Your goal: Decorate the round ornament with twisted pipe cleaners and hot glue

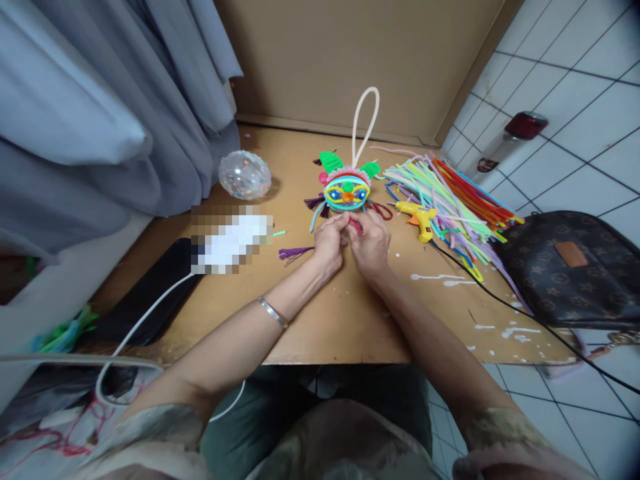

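My left hand (330, 243) and my right hand (371, 244) meet over the desk, fingers pinched together. Between the fingertips shows a short pinkish-red strip (355, 225), seemingly a piece of pipe cleaner, partly covered by the right hand. Just beyond them sits a colourful lion head ornament (348, 188) with green ears, blue eyes and an orange nose. A white loop (355, 133) rises from its top. Dark purple tassels (315, 201) lie at its left side. Another purple tassel (295, 253) lies beside my left wrist. A dark red loop (383, 211) lies close to my right hand.
A yellow glue gun (420, 219) with a black cord rests right, against a pile of pipe cleaners (445, 193). Dried glue streaks (457, 283) mark the desk. A clear ball (245, 175), a white power strip (233, 243) and a brown patterned bag (575, 267) stand around.
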The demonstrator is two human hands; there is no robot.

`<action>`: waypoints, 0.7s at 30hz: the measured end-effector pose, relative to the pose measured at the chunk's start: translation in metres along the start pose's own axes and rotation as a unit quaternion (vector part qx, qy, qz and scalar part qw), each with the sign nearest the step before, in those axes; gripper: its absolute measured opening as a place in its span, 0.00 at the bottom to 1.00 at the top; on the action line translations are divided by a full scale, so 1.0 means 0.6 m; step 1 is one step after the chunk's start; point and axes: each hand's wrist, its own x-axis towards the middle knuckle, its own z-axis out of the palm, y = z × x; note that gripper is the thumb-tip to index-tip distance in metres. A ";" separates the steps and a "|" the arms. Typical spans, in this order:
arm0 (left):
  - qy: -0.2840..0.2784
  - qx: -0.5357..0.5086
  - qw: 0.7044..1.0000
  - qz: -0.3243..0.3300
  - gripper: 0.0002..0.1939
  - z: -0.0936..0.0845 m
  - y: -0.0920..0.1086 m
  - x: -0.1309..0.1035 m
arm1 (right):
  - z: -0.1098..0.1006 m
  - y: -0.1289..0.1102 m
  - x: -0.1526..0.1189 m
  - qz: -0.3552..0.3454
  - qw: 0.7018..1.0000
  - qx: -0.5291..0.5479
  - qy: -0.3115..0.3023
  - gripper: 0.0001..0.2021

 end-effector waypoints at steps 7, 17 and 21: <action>-0.037 0.008 0.999 -0.024 0.17 0.003 0.006 -0.002 | -0.017 0.008 0.008 -0.010 1.000 -0.007 -0.005 0.08; -0.097 0.091 0.991 0.005 0.17 -0.009 0.009 0.013 | -0.033 0.052 0.027 0.022 0.993 0.102 -0.063 0.05; -0.138 0.166 0.976 0.033 0.12 -0.024 0.013 0.029 | -0.039 0.060 0.031 0.012 0.988 0.127 -0.087 0.05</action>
